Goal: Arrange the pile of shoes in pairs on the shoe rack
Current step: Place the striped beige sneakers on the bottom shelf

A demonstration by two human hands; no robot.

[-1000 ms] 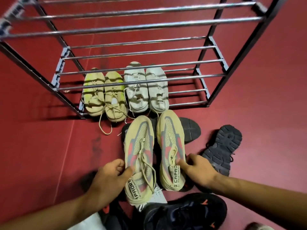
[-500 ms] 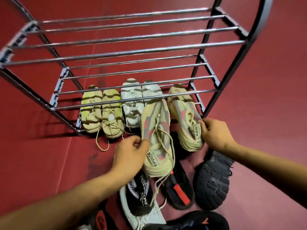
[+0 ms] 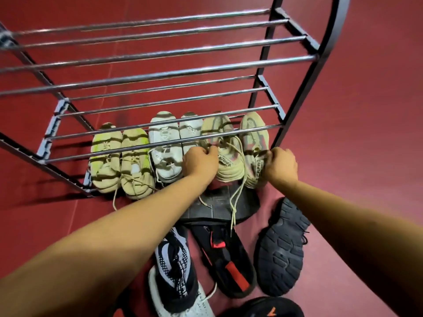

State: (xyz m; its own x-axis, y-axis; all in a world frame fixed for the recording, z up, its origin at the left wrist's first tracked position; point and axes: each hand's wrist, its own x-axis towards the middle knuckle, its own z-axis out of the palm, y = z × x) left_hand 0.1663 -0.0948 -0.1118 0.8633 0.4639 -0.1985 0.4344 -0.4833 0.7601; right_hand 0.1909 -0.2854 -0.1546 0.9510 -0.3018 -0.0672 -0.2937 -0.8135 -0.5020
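Note:
A metal shoe rack (image 3: 160, 74) stands on the red floor. On its bottom shelf sit a yellow-beige pair (image 3: 121, 161) at the left and a white pair (image 3: 169, 145) beside it. My left hand (image 3: 200, 162) grips the heel of a beige-and-red knit sneaker (image 3: 225, 152), which lies right of the white pair. My right hand (image 3: 280, 165) holds the heel of its matching sneaker (image 3: 255, 143) by the rack's right post. Both toes point into the rack, and long laces trail out toward me.
Loose shoes lie on the floor in front of the rack: a black-and-white knit sneaker (image 3: 176, 271), a black shoe with red marks (image 3: 226, 259), a black shoe sole-up (image 3: 281, 250), a dark sole (image 3: 217, 207) under the laces, and another black shoe (image 3: 267, 308) at the bottom edge.
Both hands have carried the beige-and-red pair forward from the floor pile onto the bottom shelf, right of the white pair. The view has moved closer to the rack.

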